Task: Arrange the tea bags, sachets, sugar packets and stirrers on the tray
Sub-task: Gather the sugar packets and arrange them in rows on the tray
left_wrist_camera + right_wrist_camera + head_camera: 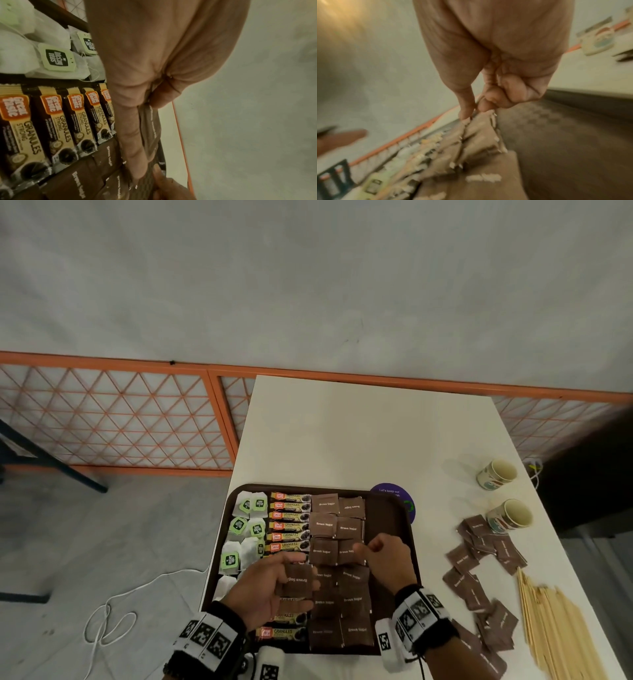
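1. The thing in hand: a small stack of flat brown paper sugar packets (297,581), printed "Brown Sugar", held in my left hand (263,590) just above the near middle of the tray. In the left wrist view the thumb lies on one face of the stack and the fingers (135,155) on the other, curled round it.
2. Handling, as I judge it: light, thin, pliable paper with loose grains inside. It should not slip, but it creases and fans out easily. Best taken by an edge or corner, between thumb and forefinger, one packet at a time.
3. My right hand (385,559) is over the sugar columns, fingers (485,106) curled, thumb and forefinger tips pinched at the edge of a laid packet (347,551). That view is blurred; I cannot tell whether the packet is lifted or only being nudged.
4. The dark brown rectangular plastic tray (394,529) sits on the white counter (359,433). Left to right it carries white tea bags with green tags (250,505), a column of yellow-and-brown coffee granule sachets (289,517), then two columns of sugar packets. The right strip is bare.
5. Still off the tray, to its right: a loose heap of the same brown packets (479,570) and a bundle of thin pale wooden stirrers (555,625).
6. Further out: two printed paper cups (498,474) lying on their sides and a round purple sticker (394,494) partly hidden by the tray's far right corner.
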### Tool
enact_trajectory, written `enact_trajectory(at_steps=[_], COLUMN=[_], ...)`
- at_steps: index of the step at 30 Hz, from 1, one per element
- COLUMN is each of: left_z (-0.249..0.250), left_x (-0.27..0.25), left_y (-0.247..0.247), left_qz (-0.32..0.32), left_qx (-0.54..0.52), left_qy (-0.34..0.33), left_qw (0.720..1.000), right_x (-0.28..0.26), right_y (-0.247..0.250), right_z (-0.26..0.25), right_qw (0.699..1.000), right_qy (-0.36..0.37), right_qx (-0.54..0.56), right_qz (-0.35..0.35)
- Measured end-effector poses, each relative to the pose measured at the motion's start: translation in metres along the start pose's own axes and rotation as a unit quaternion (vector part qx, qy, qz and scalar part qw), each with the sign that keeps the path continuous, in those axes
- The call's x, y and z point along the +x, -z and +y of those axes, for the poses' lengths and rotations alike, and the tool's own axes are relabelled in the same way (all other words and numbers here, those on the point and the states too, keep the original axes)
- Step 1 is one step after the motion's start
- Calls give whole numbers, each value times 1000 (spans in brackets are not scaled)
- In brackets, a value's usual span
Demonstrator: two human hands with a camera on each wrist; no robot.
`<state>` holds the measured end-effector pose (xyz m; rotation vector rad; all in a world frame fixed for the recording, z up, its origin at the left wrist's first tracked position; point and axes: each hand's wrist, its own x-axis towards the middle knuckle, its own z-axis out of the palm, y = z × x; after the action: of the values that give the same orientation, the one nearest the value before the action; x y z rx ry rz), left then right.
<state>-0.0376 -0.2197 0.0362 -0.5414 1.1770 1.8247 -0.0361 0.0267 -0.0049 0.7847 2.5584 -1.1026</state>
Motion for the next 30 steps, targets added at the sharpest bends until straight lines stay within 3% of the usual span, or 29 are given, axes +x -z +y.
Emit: enact_trajectory(at_steps=[4, 7, 9, 13, 16, 21, 28, 30], left_z=[3, -2, -5, -12, -19, -19, -10, -8], left_x=[2, 1, 1, 3, 3, 9, 14, 14], left_y=[-3, -7, -8, -5, -6, -3, 6, 9], left_qz=[-25, -70, -71, -42, -51, -78, 49, 96], left_qx=[39, 168, 249, 265, 351, 461, 366, 342], left_qy=[0, 14, 11, 6, 1, -21, -115, -137], left_qw=[999, 983, 966, 963, 935, 884, 922, 925], right_x=[-36, -57, -64, -69, -79, -81, -58, -50], right_y=[17, 12, 4, -12, -19, -17, -21, -27], right_z=[-33, -44, -40, -17, -6, 7, 4, 4], right_qw=[991, 953, 932, 958, 957, 969, 983, 988], right_qy=[104, 210, 231, 134, 49, 105, 94, 54], right_qx=[21, -23, -17, 102, 172, 47, 6, 37], right_qz=[-77, -216, -279, -232, -230, -217, -159, -137])
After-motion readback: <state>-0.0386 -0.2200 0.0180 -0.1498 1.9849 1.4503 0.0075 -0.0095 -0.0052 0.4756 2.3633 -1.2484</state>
